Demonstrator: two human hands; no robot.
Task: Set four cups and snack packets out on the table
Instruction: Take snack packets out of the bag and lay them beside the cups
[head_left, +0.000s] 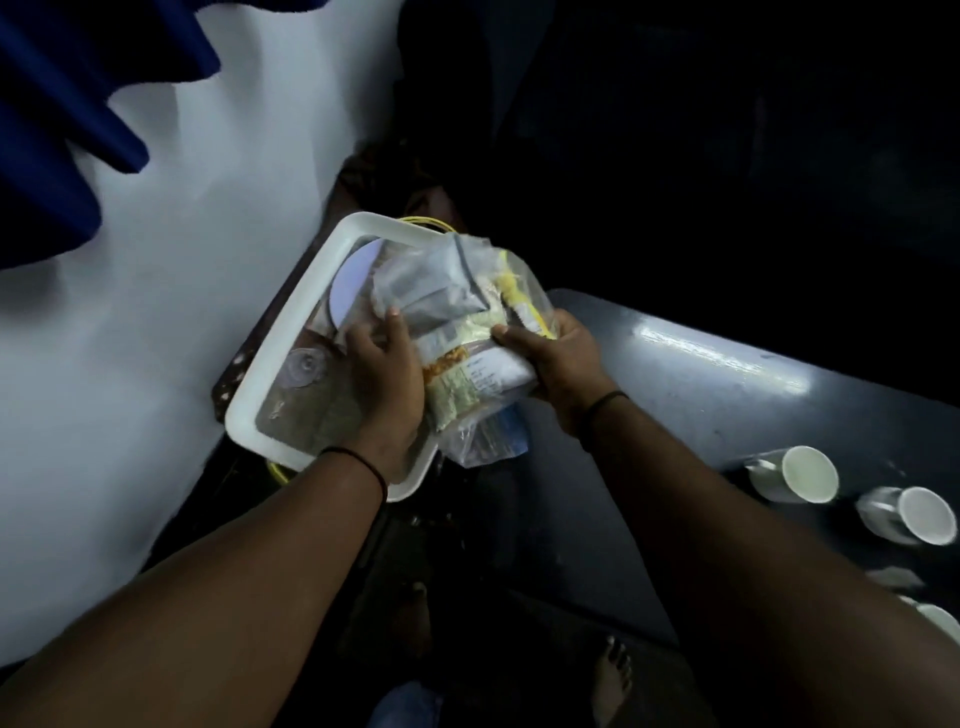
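Left hand (387, 364) and right hand (558, 358) both clutch a crinkled clear bundle of snack packets (462, 332) above the white tray (291, 332).

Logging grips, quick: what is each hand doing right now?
Left hand: closed on the bundle of snack packets, over the white tray.
Right hand: closed on the same bundle, from the other side.

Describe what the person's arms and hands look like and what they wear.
Both forearms are bare, with no sleeves in view. The left hand has a thin black band around its wrist, and the right hand has a similar thin black band around its wrist. No gloves, rings or watch are visible. The fingernails look short and unpainted, though the dim light makes that hard to tell.
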